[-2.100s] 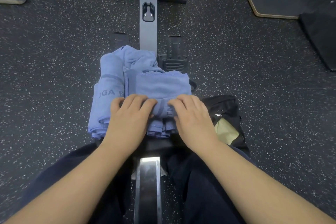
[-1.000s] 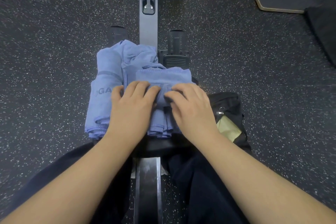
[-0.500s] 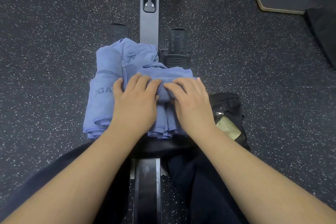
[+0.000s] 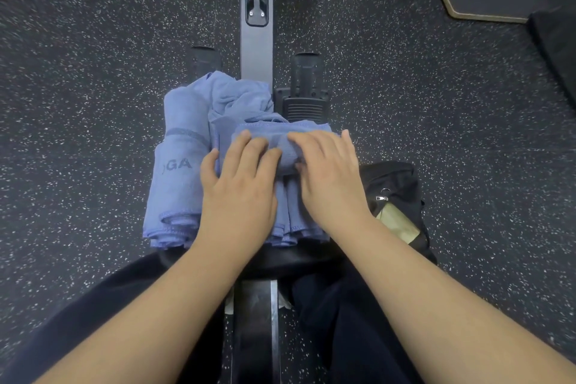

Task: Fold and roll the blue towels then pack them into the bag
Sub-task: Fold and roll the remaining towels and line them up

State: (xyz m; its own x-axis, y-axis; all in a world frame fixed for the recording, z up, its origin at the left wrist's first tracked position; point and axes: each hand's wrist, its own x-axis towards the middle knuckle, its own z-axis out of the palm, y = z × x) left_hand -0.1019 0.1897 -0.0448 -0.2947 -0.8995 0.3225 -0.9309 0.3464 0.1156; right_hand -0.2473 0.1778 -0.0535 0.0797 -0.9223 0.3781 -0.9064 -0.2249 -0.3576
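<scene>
While the roll is only part way along, both hands sit on top to keep it tight.
Towel: folded blue towel [image 4: 282,150] lies lengthwise on the rowing machine seat [image 4: 299,254], rolled end under the fingers, loose layers trailing toward the person.
Left hand: left hand [image 4: 238,193] rests flat on the roll, fingers straight and slightly spread, pressing, not pinching.
Right hand: right hand [image 4: 327,174] does the same just beside it; thumb hidden, so any tuck underneath can't be told.
Why: two palms side by side likely keep the roll even across its width.
Other towels: printed towel [image 4: 177,171] touching on the left; crumpled towel [image 4: 240,97] behind.
Bag: black bag [image 4: 396,196] on the floor [image 4: 93,72] at the right, unzipped, near for packing.
Rail: rail [image 4: 256,40] runs ahead.
</scene>
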